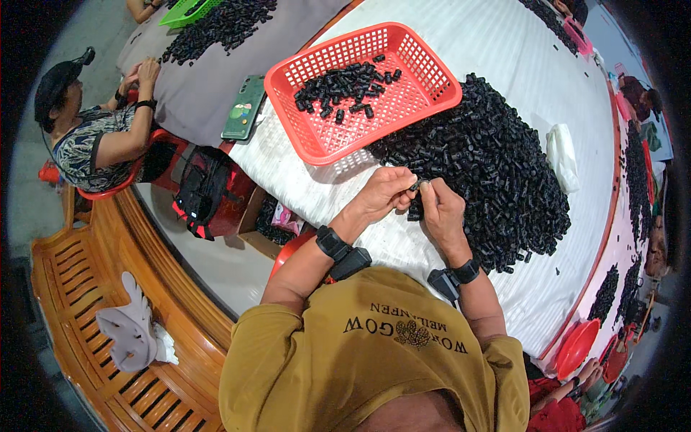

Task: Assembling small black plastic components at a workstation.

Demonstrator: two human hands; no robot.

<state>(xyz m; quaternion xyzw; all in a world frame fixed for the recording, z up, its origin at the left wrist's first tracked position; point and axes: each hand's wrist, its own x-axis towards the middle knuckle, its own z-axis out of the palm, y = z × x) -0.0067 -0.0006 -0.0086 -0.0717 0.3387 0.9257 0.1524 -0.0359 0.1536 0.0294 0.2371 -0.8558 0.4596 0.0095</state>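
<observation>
My left hand (389, 191) and my right hand (441, 209) meet at the near edge of a big heap of small black cylindrical parts (497, 165). Between the fingertips of both hands is one small black part (416, 185), mostly hidden by the fingers. Both hands are closed in a pinch on it. Beyond my left hand stands a red plastic basket (317, 147) with open lattice walls. Several of the same black parts (345, 85) lie loose in it, mainly toward its left side.
A green phone (245, 108) lies left of the basket. Right of the heap is a white plastic bag (561, 158). Another person (93, 129) sits at the left by a second heap (216, 32) and a green basket (188, 13). A wooden bench (108, 266) stands at lower left.
</observation>
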